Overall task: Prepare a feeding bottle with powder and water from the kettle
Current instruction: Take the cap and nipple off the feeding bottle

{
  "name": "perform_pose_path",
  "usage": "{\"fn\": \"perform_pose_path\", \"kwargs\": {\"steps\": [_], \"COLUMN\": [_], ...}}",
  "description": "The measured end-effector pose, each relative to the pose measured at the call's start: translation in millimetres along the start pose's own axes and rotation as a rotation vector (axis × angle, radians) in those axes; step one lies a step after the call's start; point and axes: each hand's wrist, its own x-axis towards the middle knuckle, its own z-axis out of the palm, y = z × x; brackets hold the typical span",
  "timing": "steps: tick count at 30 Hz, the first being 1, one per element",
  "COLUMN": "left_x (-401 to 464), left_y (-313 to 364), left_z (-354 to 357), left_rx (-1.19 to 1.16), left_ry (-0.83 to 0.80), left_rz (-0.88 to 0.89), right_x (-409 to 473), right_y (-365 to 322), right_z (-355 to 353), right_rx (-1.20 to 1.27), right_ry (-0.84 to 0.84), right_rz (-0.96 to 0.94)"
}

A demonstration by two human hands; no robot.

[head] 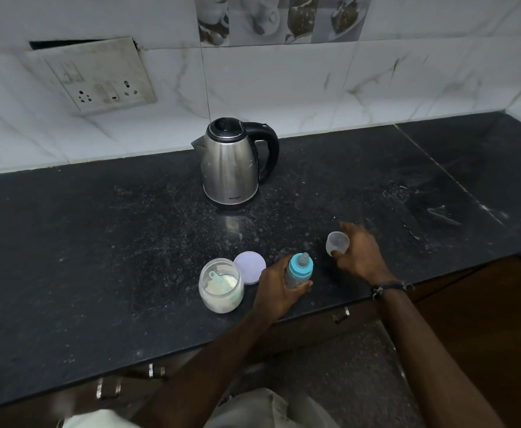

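A feeding bottle (pixel 299 270) with a blue collar and a clear teat stands upright on the black counter (pixel 98 257), and my left hand (pixel 276 290) is wrapped around its body. My right hand (pixel 359 253) holds the bottle's clear cap (pixel 337 242) just to the right, low over the counter. An open glass jar of white powder (pixel 221 285) with a small blue scoop inside stands left of the bottle. Its pale lilac lid (pixel 250 267) lies flat behind it. A steel kettle (pixel 233 163) with a black handle stands farther back, lid shut, spout to the left.
A tiled wall with a socket plate (pixel 98 75) rises behind the counter. The counter's front edge runs diagonally, with wooden drawers and metal handles (pixel 341 315) below it. White powder streaks mark the counter at the right.
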Motion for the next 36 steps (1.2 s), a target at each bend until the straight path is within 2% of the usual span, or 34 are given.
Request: {"fn": "perform_pose_path", "kwargs": {"steps": [7, 16, 22, 24, 27, 32, 36], "left_x": [1.1, 0.5, 0.3, 0.3, 0.0, 2.8, 4.2], "left_y": [-2.3, -3.2, -1.3, -0.8, 0.6, 4.4, 1.3], "left_z": [1.0, 0.7, -0.5, -0.6, -2.5, -1.9, 0.4], "left_rx": [0.010, 0.033, 0.025, 0.025, 0.043, 0.080, 0.158], "left_ry": [0.011, 0.009, -0.003, -0.001, -0.008, 0.014, -0.033], "left_rz": [0.015, 0.005, -0.008, -0.011, -0.023, -0.073, -0.111], "right_x": [-0.6, 3.2, -8.4, -19.4, -36.0, -45.7, -46.0], "right_y": [18.1, 18.6, -20.2, -42.3, -68.3, -89.9, -91.8], "right_z": [24.6, 14.8, -18.9, -29.1, -26.6, -6.5, 4.7], "right_rx": [0.029, -0.052, -0.004, 0.027, -0.104, -0.449, -0.448], "right_ry": [-0.065, -0.159, 0.054, 0.040, -0.027, -0.045, -0.044], "right_rz": [0.056, 0.070, -0.101, -0.169, -0.211, -0.244, -0.221]}}
